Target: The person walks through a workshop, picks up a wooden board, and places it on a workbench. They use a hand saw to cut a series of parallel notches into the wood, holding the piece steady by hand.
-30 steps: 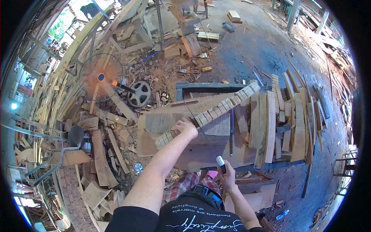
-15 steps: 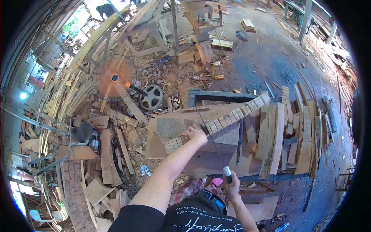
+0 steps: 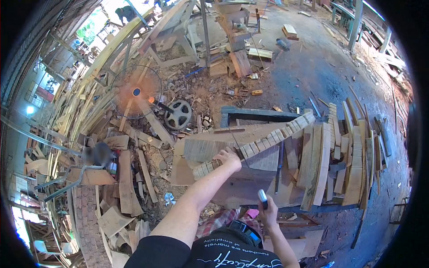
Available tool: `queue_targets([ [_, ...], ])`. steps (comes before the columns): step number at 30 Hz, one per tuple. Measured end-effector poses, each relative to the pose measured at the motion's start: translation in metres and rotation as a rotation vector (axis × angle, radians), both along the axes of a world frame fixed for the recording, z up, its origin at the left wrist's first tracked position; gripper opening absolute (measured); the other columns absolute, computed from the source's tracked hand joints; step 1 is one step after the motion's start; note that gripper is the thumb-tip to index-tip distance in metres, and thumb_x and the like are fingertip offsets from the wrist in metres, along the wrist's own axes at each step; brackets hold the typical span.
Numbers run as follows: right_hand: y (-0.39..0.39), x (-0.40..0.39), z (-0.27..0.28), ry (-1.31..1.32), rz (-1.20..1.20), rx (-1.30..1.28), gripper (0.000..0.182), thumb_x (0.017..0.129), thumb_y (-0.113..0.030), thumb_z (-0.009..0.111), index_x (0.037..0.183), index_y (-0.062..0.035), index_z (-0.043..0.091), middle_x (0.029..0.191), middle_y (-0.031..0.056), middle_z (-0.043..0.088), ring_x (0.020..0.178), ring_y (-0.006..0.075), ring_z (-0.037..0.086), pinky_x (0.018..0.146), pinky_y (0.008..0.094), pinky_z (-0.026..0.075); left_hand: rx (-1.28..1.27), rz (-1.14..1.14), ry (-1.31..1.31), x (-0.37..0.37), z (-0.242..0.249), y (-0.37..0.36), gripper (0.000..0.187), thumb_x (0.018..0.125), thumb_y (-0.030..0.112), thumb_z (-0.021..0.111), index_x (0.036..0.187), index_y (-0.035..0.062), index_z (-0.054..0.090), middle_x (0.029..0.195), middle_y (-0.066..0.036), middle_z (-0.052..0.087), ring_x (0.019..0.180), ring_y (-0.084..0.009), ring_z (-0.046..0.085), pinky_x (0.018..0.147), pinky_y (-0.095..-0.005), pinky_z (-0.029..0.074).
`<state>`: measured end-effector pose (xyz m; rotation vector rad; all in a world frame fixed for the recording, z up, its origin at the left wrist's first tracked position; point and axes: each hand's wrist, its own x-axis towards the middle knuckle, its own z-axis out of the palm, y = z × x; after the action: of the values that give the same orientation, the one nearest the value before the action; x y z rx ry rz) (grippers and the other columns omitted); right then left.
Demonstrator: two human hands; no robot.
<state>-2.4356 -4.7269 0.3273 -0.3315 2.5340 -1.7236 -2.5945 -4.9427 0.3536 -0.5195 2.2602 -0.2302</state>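
A curved wooden strip with a row of crosswise cuts lies diagonally over a wide wooden block. My left hand presses on the strip left of its middle, fingers curled over it. In my right hand, lower and nearer my body, is the handle of a handsaw, its end pale and its grip dark. The saw's thin dark blade runs from the handle up to the strip, just right of my left hand. Part of the blade is blurred, and how deep it sits cannot be made out.
Several curved boards stand side by side to the right of the block. A dark frame lies behind it. A fan and a spoked wheel are at the left among wood scraps. A metal-legged stool stands farther left.
My right hand has moved slightly forward with the saw, toward the strip. My left hand stays on the strip. The whole view has shifted a little.
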Motion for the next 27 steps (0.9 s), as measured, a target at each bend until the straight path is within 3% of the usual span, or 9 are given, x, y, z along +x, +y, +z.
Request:
queue_targets([
  [4,-0.046,-0.049,0.002,0.066,-0.01,0.146,0.024,0.086,-0.015,0.064,0.106,-0.0057,0.053,0.087,0.02,0.059,0.08,0.0407,0.059,0.065,0.0441,0.046,-0.01,0.017,0.02,0.003,0.007,0.005,0.074,0.075,0.02,0.069,0.139,0.0047,0.037,0.13,-0.017,0.036,0.119,-0.0405,0.038,0.09,-0.0686,0.036],
  [7,-0.028,-0.037,-0.002,0.055,0.026,0.125,0.025,0.085,-0.013,0.064,0.106,-0.0061,0.054,0.086,0.0189,0.059,0.08,0.0401,0.059,0.065,0.043,0.047,0.004,0.017,0.023,0.002,0.003,-0.001,0.076,0.075,0.02,0.07,0.141,0.0053,0.034,0.129,-0.017,0.036,0.119,-0.0409,0.038,0.09,-0.0688,0.035],
  [14,0.022,0.024,0.016,-0.104,-0.04,0.054,0.02,0.086,-0.011,0.065,0.105,-0.0059,0.058,0.08,0.0158,0.059,0.071,0.0282,0.061,0.064,0.0357,0.047,-0.001,0.028,0.054,-0.002,-0.011,-0.002,0.076,0.073,0.02,0.071,0.139,0.0049,0.036,0.129,-0.017,0.036,0.118,-0.0408,0.039,0.089,-0.0697,0.035],
  [15,0.011,0.013,0.011,-0.163,-0.04,0.126,0.018,0.086,-0.011,0.065,0.101,-0.0052,0.057,0.079,0.0163,0.058,0.07,0.0314,0.061,0.063,0.0369,0.047,-0.001,0.026,0.056,-0.002,-0.012,-0.002,0.076,0.073,0.02,0.071,0.139,0.0049,0.036,0.129,-0.017,0.036,0.118,-0.0408,0.039,0.089,-0.0697,0.035],
  [16,-0.005,-0.003,0.004,0.007,-0.042,0.087,0.017,0.086,-0.013,0.064,0.098,-0.0046,0.056,0.08,0.0169,0.058,0.071,0.0355,0.059,0.061,0.0385,0.046,0.001,0.023,0.064,-0.002,-0.01,-0.002,0.075,0.073,0.02,0.071,0.138,0.0048,0.037,0.129,-0.017,0.036,0.118,-0.041,0.039,0.089,-0.0696,0.036],
  [18,-0.027,-0.029,0.003,0.048,-0.028,0.106,0.017,0.085,-0.012,0.064,0.098,-0.0045,0.056,0.081,0.0178,0.059,0.073,0.0384,0.059,0.062,0.0396,0.046,-0.005,0.024,0.076,0.002,-0.007,-0.001,0.075,0.073,0.02,0.071,0.138,0.0047,0.038,0.129,-0.017,0.036,0.118,-0.0411,0.038,0.089,-0.0695,0.036],
  [22,-0.002,-0.007,-0.01,0.079,0.015,0.131,0.018,0.085,-0.01,0.065,0.099,-0.0049,0.057,0.084,0.0185,0.06,0.076,0.0382,0.06,0.063,0.0395,0.047,-0.008,-0.006,0.011,0.0,-0.005,-0.002,0.075,0.073,0.02,0.071,0.138,0.0035,0.038,0.129,-0.017,0.036,0.12,-0.0418,0.038,0.09,-0.0695,0.036],
  [24,0.026,0.023,-0.004,0.071,-0.036,-0.023,0.018,0.086,-0.013,0.066,0.098,-0.0035,0.056,0.076,0.0196,0.054,0.062,0.0336,0.055,0.058,0.0366,0.044,-0.009,-0.011,-0.011,-0.005,-0.004,-0.003,0.075,0.074,0.021,0.071,0.138,0.0031,0.038,0.13,-0.018,0.036,0.12,-0.042,0.037,0.091,-0.0695,0.036],
  [27,0.032,0.039,0.007,-0.044,-0.071,0.02,0.02,0.086,-0.013,0.066,0.1,-0.0033,0.056,0.076,0.0194,0.055,0.063,0.0317,0.055,0.059,0.0355,0.045,-0.012,0.004,-0.026,-0.001,-0.005,-0.002,0.074,0.074,0.02,0.071,0.138,0.0029,0.039,0.132,-0.018,0.034,0.12,-0.0418,0.038,0.09,-0.0694,0.036],
])
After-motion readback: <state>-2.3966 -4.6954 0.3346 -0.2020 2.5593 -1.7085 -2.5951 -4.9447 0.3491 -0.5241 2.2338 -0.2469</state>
